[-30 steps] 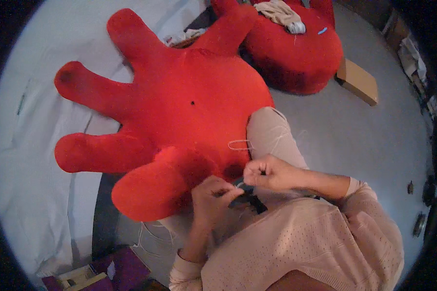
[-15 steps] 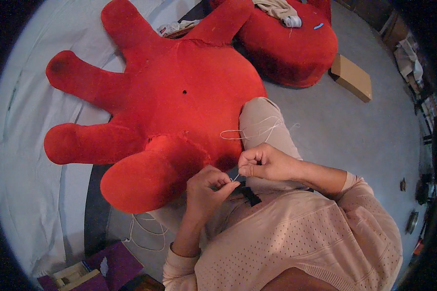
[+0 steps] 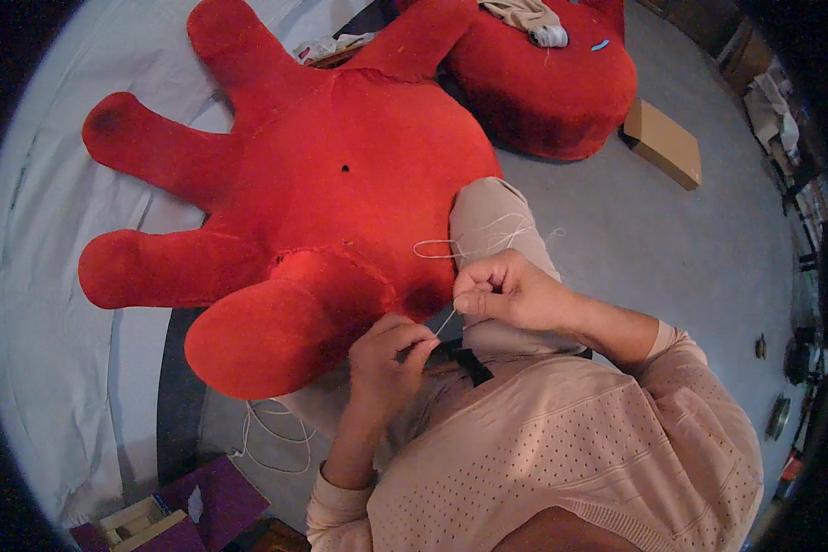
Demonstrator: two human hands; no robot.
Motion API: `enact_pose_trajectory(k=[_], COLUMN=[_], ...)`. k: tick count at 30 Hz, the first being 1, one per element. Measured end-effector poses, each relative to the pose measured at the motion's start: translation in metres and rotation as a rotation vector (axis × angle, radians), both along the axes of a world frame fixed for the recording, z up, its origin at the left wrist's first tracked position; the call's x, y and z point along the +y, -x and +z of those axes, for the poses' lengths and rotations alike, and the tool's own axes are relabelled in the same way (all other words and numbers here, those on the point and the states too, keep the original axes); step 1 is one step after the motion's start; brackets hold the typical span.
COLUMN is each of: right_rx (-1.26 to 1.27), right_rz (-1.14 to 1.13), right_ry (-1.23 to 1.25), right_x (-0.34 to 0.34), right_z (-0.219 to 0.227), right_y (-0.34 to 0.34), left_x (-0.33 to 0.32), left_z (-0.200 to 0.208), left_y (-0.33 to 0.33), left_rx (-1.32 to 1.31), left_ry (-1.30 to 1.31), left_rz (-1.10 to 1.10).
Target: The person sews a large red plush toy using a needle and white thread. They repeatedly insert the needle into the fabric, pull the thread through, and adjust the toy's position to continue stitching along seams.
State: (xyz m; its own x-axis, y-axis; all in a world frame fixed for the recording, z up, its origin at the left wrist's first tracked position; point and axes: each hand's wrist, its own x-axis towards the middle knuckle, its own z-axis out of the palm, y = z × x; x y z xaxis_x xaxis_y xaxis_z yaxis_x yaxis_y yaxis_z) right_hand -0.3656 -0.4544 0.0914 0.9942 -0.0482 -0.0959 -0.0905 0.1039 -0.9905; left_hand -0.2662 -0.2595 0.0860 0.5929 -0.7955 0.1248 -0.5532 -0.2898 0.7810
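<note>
My left hand [image 3: 388,361] is closed in a pinch on one end of a short stretch of white thread [image 3: 446,323]. The fingertips of my right hand [image 3: 513,293] are closed on the same thread, just up and to the right, so it runs taut between the hands. Loose loops of the thread lie over my right thigh and the edge of a large red hand-shaped cushion [image 3: 377,166]. The cushion rests against my legs, with a rough seam [image 3: 317,248] round the base of its nearest finger. Whether a needle is in my fingers cannot be made out.
Another red padded piece [image 3: 547,92] stands behind, with beige cloth [image 3: 524,14] and a white spool [image 3: 550,37] on top. A cardboard box [image 3: 664,144] lies on the grey floor. At lower left are a purple box [image 3: 216,501] and a loop of white cord [image 3: 281,437].
My hands have moved slightly apart, the right one a little upward, and the thread between them has lengthened and straightened. The whole view has shifted slightly.
</note>
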Motion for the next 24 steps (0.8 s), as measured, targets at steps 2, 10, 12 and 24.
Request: enact_pose_trajectory(k=[2, 10, 12, 24], right_rx=[0.068, 0.104, 0.068, 0.102], right_rz=[-0.061, -0.177, -0.103, -0.01], right_ry=[-0.095, -0.482, -0.627, -0.675], right_x=[-0.004, -0.036, -0.033, -0.023], right_z=[0.012, 0.008, 0.019, 0.024], right_y=[0.001, 0.005, -0.002, 0.002], left_x=[0.004, 0.015, 0.03, -0.011], left_z=[0.001, 0.073, 0.108, 0.031], left_y=[-0.003, 0.016, 0.024, -0.005], left_rx=[0.004, 0.452, 0.485, 0.295], left_ry=[-0.03, 0.058, 0.051, 0.148], left_rz=[-0.008, -0.228, -0.407, 0.036])
